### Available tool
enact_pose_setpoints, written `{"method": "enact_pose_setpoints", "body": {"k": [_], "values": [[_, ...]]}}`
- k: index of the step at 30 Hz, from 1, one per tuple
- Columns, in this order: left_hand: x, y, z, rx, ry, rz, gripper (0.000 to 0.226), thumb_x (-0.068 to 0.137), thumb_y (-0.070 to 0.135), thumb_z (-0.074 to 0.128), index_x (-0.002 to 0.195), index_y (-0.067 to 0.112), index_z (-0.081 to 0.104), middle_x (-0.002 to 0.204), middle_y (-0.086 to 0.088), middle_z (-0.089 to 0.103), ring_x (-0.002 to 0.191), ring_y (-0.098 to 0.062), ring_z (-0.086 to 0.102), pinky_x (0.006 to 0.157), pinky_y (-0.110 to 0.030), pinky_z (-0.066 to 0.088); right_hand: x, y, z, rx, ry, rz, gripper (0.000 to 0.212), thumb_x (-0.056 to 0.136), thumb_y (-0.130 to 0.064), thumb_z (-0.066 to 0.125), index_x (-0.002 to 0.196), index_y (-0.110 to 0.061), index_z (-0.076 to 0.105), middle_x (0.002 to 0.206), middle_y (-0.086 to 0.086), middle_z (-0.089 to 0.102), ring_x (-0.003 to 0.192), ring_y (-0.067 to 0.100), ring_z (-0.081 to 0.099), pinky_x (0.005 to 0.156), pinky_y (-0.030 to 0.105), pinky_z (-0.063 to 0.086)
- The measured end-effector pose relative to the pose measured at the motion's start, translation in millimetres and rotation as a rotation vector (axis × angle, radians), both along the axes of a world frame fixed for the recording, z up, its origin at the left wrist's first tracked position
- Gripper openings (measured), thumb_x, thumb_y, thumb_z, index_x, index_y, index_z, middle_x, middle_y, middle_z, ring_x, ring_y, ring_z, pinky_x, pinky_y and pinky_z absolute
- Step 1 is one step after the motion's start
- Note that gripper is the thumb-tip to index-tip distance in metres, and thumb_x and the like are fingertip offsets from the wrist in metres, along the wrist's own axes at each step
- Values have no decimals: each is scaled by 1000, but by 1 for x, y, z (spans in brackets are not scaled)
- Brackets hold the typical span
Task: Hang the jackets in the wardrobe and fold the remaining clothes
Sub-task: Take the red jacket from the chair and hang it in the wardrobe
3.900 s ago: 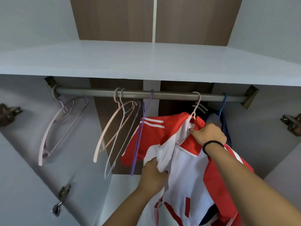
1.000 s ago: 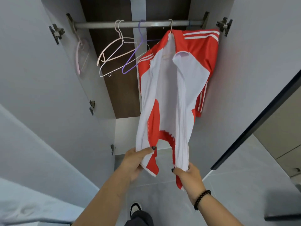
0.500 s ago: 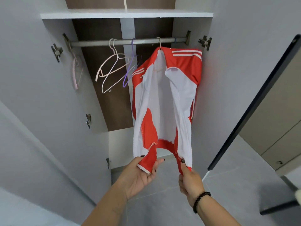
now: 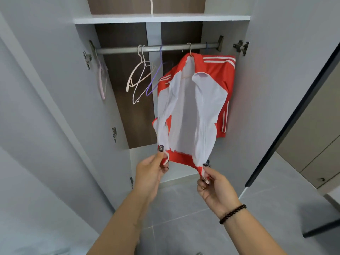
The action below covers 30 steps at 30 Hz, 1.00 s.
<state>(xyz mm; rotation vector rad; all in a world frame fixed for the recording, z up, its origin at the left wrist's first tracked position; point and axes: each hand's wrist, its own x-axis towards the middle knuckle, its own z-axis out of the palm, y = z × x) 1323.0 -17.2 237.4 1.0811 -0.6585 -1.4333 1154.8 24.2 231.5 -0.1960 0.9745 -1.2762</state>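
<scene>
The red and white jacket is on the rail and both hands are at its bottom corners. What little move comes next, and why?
Probably bring the two corners together to start the zip. The red and white jacket hangs open on the metal rail; the left hand and right hand each pinch a bottom front corner, held apart.

Rail (image 4: 127, 50) free left; hangers (image 4: 139, 78), jacket (image 4: 211, 92) block right.

Smooth cloth jacket (image 4: 206, 100) — matt metal rail (image 4: 171, 48)

Home bedroom: open wardrobe (image 4: 184, 17), hanging rail (image 4: 127, 50), tiled floor (image 4: 184, 218).
</scene>
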Motion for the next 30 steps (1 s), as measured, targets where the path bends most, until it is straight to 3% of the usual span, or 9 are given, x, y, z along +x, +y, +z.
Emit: {"method": "enact_pose_setpoints", "body": {"k": [4, 8, 11, 14, 17, 22, 30], "values": [[1, 5, 17, -81, -40, -87, 15, 74, 26, 74, 83, 15, 80, 81, -4, 74, 68, -8, 65, 64, -18, 52, 8, 2, 14, -38, 19, 36, 11, 68, -16, 74, 65, -6, 72, 62, 7, 62, 55, 16, 65, 45, 19, 51], [-3, 14, 19, -50, -22, -130, 14, 79, 11, 72, 86, 19, 80, 93, -8, 76, 75, -10, 68, 65, -17, 53, 4, 7, 18, -86, 50, 36, 9, 66, -10, 72, 71, -5, 78, 74, 13, 70, 69, 19, 72, 51, 18, 54], [-3, 20, 25, -36, -6, -137, 25, 83, 3, 68, 83, 25, 80, 93, -7, 76, 74, -9, 69, 64, -19, 54, 3, 13, 19, -124, 46, 38, 17, 67, -3, 69, 81, -3, 78, 86, 17, 73, 79, 23, 73, 56, 19, 56], [-7, 30, 35, -39, -76, -145, 20, 67, 22, 75, 83, 34, 79, 90, -3, 77, 74, -8, 70, 68, -22, 51, 7, 19, 22, -175, 108, 46, 22, 66, -2, 68, 84, -9, 79, 87, 13, 74, 76, 18, 72, 55, 19, 54], [-17, 36, 42, -65, -69, -95, 25, 56, 28, 77, 81, 30, 80, 86, -6, 76, 72, -10, 68, 67, -21, 50, 12, 22, 26, -236, 158, 34, 23, 65, -3, 69, 83, -14, 79, 81, 10, 74, 68, 12, 67, 55, 18, 51], [-28, 38, 46, -154, -44, 46, 21, 63, 23, 78, 85, 23, 79, 90, -5, 77, 82, -14, 73, 65, -16, 54, 16, 22, 30, -296, 234, 5, 23, 62, -6, 70, 80, -18, 79, 75, 11, 73, 65, 12, 67, 58, 18, 51], [-37, 37, 46, -167, -63, 79, 22, 64, 25, 79, 85, 33, 79, 90, 1, 77, 85, -10, 73, 65, -11, 53, 14, 21, 33, -281, 212, -31, 22, 61, -5, 71, 78, -16, 79, 82, 14, 74, 68, 14, 70, 59, 19, 53]]}}
